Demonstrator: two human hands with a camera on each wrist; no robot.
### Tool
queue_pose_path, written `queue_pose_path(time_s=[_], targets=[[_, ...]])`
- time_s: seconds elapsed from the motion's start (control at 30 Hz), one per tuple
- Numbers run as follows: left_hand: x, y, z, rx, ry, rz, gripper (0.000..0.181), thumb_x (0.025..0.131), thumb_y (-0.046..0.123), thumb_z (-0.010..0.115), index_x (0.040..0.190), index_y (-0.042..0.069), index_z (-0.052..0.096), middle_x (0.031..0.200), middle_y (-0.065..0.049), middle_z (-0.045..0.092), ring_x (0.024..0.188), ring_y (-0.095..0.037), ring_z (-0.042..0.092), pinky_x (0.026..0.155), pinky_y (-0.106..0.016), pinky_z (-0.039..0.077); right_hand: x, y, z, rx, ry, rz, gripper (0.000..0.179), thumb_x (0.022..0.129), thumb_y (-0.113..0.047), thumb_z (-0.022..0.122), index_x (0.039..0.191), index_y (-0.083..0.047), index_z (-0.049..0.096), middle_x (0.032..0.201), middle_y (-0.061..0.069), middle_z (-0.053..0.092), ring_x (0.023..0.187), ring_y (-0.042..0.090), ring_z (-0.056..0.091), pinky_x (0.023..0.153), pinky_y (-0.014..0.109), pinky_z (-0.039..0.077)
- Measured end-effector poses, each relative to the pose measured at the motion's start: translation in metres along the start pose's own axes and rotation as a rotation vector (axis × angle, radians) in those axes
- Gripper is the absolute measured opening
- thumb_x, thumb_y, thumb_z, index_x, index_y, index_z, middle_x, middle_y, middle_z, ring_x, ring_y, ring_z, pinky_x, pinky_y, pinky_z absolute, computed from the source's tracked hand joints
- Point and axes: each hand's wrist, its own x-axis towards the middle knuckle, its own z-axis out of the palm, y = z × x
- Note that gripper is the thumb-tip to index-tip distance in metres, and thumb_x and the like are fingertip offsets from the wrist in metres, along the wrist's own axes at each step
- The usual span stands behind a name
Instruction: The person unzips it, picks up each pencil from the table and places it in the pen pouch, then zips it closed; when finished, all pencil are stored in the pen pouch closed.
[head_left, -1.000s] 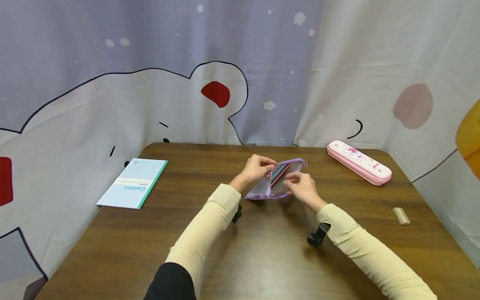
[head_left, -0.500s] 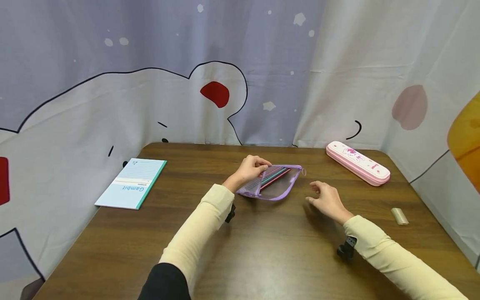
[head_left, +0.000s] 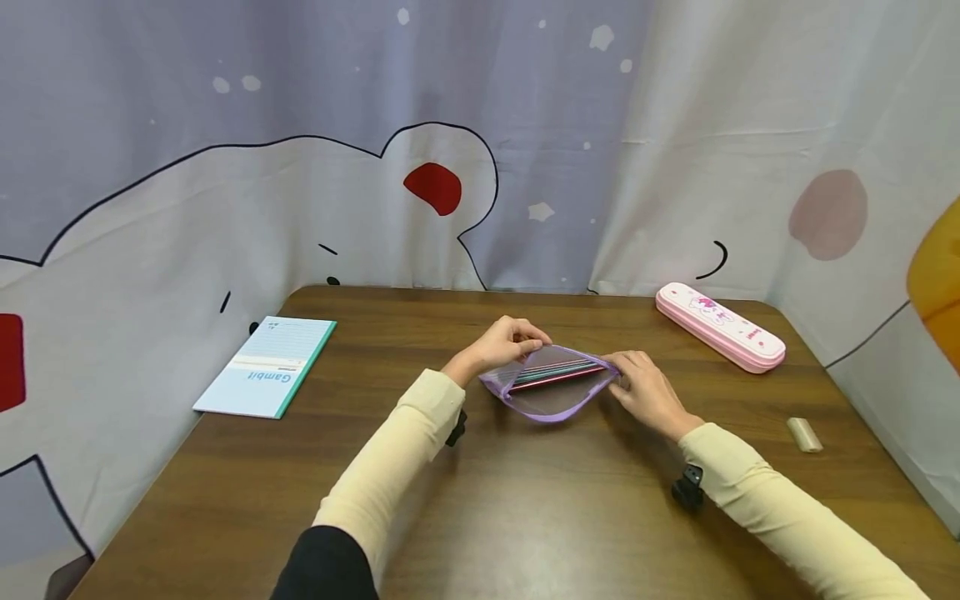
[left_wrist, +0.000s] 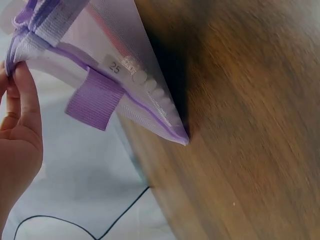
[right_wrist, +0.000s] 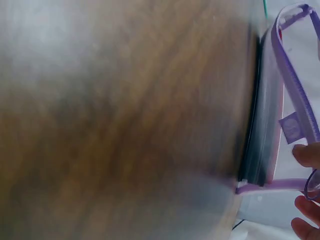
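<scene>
A see-through mesh zipper pouch (head_left: 551, 415) with purple trim stands between both hands, its mouth spread apart. Inside lie several thin pencils (head_left: 558, 372), dark, teal and red. My left hand (head_left: 501, 343) pinches the pouch's upper left end between thumb and fingers; in the left wrist view a purple fabric tab (left_wrist: 95, 98) hangs beside that grip. At the opposite end my right hand (head_left: 647, 392) holds the corner near the zipper. The right wrist view shows a purple pull ring (right_wrist: 312, 185) between that thumb and the fingers, which are partly cut off by the frame.
Far right on the wooden table (head_left: 525, 517) lies a pink pencil case (head_left: 720, 327). A pale eraser-like block (head_left: 804, 435) sits nearer, by the right edge. To the left is a notepad (head_left: 266, 367). A printed curtain (head_left: 337, 208) hangs behind.
The right hand left the pouch's mouth, moved right, then came back to its right end. The mouth now gapes wider toward me. The left hand has kept its pinch.
</scene>
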Motion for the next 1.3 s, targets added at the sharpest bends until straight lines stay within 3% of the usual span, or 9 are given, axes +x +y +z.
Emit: queue_pose_path(time_s=[0.1, 0.2, 0.33, 0.47, 0.63, 0.73, 0.87, 1.1, 1.3], targets=[[-0.003, 0.003, -0.002, 0.117, 0.005, 0.039, 0.019, 0.087, 0.009, 0.054, 0.101, 0.002, 0.066, 0.084, -0.006, 0.058, 0.06, -0.006, 0.05, 0.055, -0.018, 0.048, -0.001, -0.003, 0.002, 0.017, 0.045, -0.048, 0.03, 0.067, 0.002, 0.067, 0.096, -0.002, 0.062, 0.088, 0.01, 0.063, 0.082, 0.021, 0.053, 0.067, 0.034, 0.047], [-0.009, 0.008, -0.004, 0.308, -0.002, 0.09, 0.017, 0.087, 0.012, 0.056, 0.098, 0.008, 0.068, 0.089, -0.003, 0.062, 0.065, -0.006, 0.051, 0.057, -0.015, 0.044, -0.002, -0.006, 0.003, 0.026, 0.085, -0.052, 0.025, 0.067, 0.002, 0.069, 0.091, -0.004, 0.063, 0.083, 0.007, 0.063, 0.075, 0.016, 0.053, 0.061, 0.03, 0.047], [-0.02, 0.016, 0.0, 0.566, -0.079, 0.14, 0.016, 0.086, 0.022, 0.058, 0.096, 0.015, 0.069, 0.094, 0.001, 0.063, 0.076, -0.008, 0.056, 0.063, -0.018, 0.046, -0.002, -0.012, 0.004, 0.027, 0.124, -0.018, 0.017, 0.069, -0.001, 0.071, 0.084, -0.006, 0.063, 0.077, 0.005, 0.063, 0.069, 0.015, 0.053, 0.057, 0.029, 0.046], [-0.032, 0.019, 0.01, 0.774, -0.151, 0.132, 0.03, 0.077, 0.038, 0.066, 0.101, 0.02, 0.066, 0.094, 0.005, 0.061, 0.082, -0.009, 0.057, 0.066, -0.024, 0.049, -0.002, -0.018, 0.005, 0.025, 0.128, 0.032, 0.012, 0.071, -0.003, 0.07, 0.079, -0.007, 0.063, 0.075, 0.004, 0.062, 0.07, 0.015, 0.055, 0.059, 0.031, 0.046], [-0.042, 0.017, 0.02, 0.969, -0.128, 0.155, 0.042, 0.072, 0.041, 0.07, 0.108, 0.022, 0.061, 0.095, 0.005, 0.058, 0.08, -0.011, 0.058, 0.063, -0.028, 0.051, 0.001, -0.024, 0.002, 0.029, 0.135, 0.039, 0.01, 0.071, -0.004, 0.07, 0.078, -0.005, 0.063, 0.072, 0.005, 0.062, 0.065, 0.015, 0.056, 0.056, 0.032, 0.046], [-0.043, 0.019, 0.019, 1.007, -0.044, 0.192, 0.029, 0.078, 0.028, 0.066, 0.106, 0.02, 0.062, 0.093, 0.004, 0.06, 0.078, -0.014, 0.061, 0.059, -0.03, 0.052, 0.007, -0.026, -0.003, 0.062, 0.161, 0.05, 0.013, 0.071, -0.005, 0.072, 0.079, -0.004, 0.062, 0.069, 0.005, 0.062, 0.061, 0.013, 0.056, 0.053, 0.029, 0.047], [-0.041, 0.023, 0.011, 0.962, 0.042, 0.216, 0.021, 0.083, 0.014, 0.058, 0.102, 0.018, 0.063, 0.093, 0.003, 0.063, 0.08, -0.016, 0.063, 0.061, -0.032, 0.053, 0.012, -0.027, -0.009, 0.144, 0.176, 0.132, 0.019, 0.07, -0.007, 0.073, 0.079, -0.004, 0.057, 0.065, 0.004, 0.061, 0.057, 0.007, 0.055, 0.05, 0.021, 0.046], [-0.034, 0.023, -0.007, 0.932, 0.06, 0.199, 0.016, 0.088, 0.025, 0.055, 0.099, 0.017, 0.064, 0.094, 0.005, 0.066, 0.081, -0.012, 0.063, 0.063, -0.029, 0.052, 0.013, -0.022, -0.012, 0.287, 0.102, 0.313, 0.018, 0.073, -0.016, 0.072, 0.079, -0.008, 0.057, 0.064, 0.002, 0.054, 0.058, 0.003, 0.042, 0.049, 0.015, 0.036], [-0.037, 0.013, -0.019, 0.929, 0.058, 0.169, 0.017, 0.088, 0.031, 0.054, 0.089, 0.017, 0.064, 0.082, 0.007, 0.065, 0.066, -0.006, 0.056, 0.053, -0.023, 0.045, 0.014, -0.027, -0.02, 0.447, 0.071, 0.366, 0.016, 0.076, -0.007, 0.068, 0.081, 0.004, 0.058, 0.068, 0.009, 0.054, 0.059, 0.001, 0.041, 0.048, 0.014, 0.035]])
